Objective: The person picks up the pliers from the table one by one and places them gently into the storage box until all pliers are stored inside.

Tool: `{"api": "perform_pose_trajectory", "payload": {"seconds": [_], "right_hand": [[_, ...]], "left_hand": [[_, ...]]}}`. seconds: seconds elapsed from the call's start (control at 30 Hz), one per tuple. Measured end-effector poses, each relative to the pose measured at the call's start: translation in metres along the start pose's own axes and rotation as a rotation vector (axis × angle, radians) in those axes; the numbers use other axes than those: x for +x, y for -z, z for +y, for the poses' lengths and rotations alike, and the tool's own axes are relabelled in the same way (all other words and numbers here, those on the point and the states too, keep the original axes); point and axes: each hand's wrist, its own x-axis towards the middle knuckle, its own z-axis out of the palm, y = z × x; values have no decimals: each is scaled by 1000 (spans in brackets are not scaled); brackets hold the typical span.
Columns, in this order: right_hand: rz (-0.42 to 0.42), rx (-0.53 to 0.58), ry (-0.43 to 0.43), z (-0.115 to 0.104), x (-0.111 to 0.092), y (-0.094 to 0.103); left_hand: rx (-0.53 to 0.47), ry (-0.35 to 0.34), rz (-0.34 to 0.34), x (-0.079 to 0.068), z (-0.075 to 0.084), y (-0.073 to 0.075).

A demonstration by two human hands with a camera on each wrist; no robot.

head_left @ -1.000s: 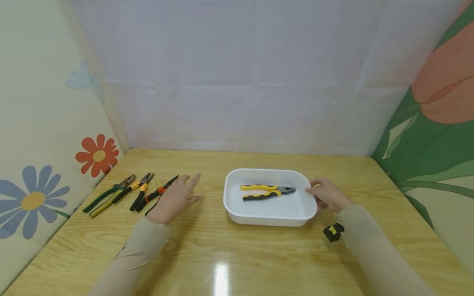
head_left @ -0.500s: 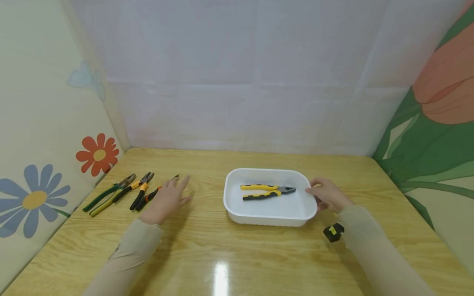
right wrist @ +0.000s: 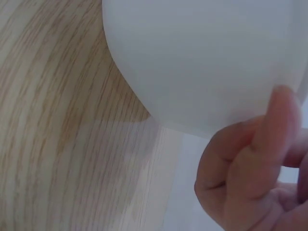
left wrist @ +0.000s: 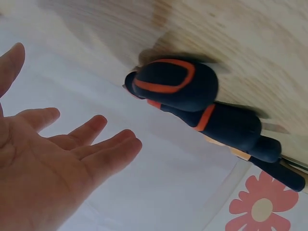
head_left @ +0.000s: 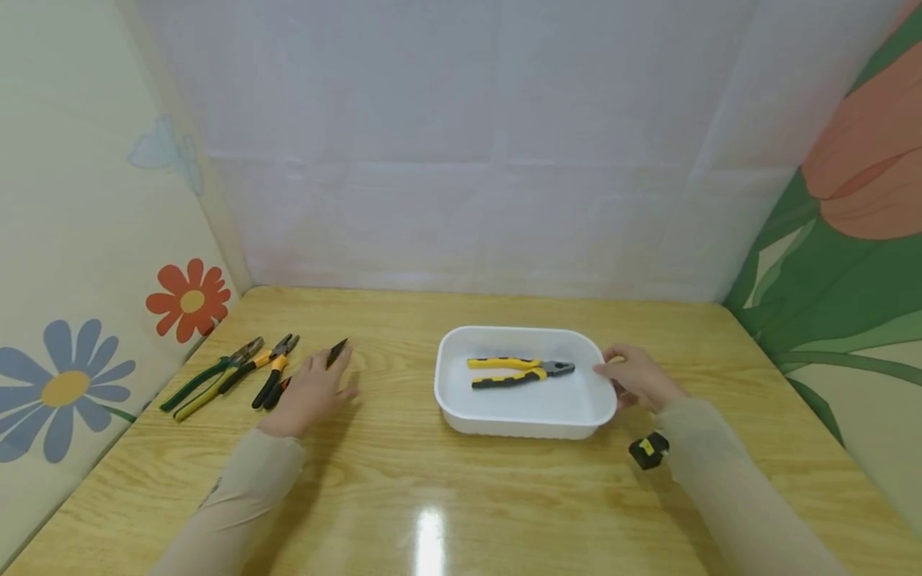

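Note:
My left hand [head_left: 311,398] hovers over long-nose pliers [head_left: 337,353] with black and orange grips, hiding their middle. In the left wrist view, the spread fingers of that hand [left wrist: 72,163] stand apart from the thick handles of the long-nose pliers [left wrist: 178,84]. At the other side, my right hand [head_left: 641,378] pinches the right end of a white plastic tub [head_left: 522,430]. The right wrist view has the thumb of the right hand [right wrist: 255,178] pressed on the wall of the tub [right wrist: 192,62]. Yellow and black combination pliers [head_left: 536,374] lie inside the tub.
Left of the long-nose pliers lie pliers with orange and black handles [head_left: 278,364] and pliers with green and yellow handles [head_left: 210,384]. A small black and yellow block [head_left: 649,450] is at the right cuff. White cloth [head_left: 475,224] hangs behind the wooden table [head_left: 389,480].
My left hand has moved left and slightly down over the long-nose pliers, whose tip now shows beyond the fingers. The right hand, the tub and the combination pliers have kept their places.

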Motion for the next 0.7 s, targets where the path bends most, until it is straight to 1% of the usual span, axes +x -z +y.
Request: {"api": "perform_pose_trajectory", "payload": {"seconds": [0.27, 0.43, 0.6, 0.7], "right_hand": [[4, 1, 2, 0, 0, 0], [3, 10, 11, -2, -1, -1], [-3, 13, 16, 0, 0, -1], [-3, 16, 20, 0, 0, -1]], "left_hand": [[-64, 78, -95, -1, -11, 0], [-44, 115, -163, 0, -18, 2], [-49, 133, -242, 2, -28, 1], [-48, 123, -268, 5, -34, 1]]}}
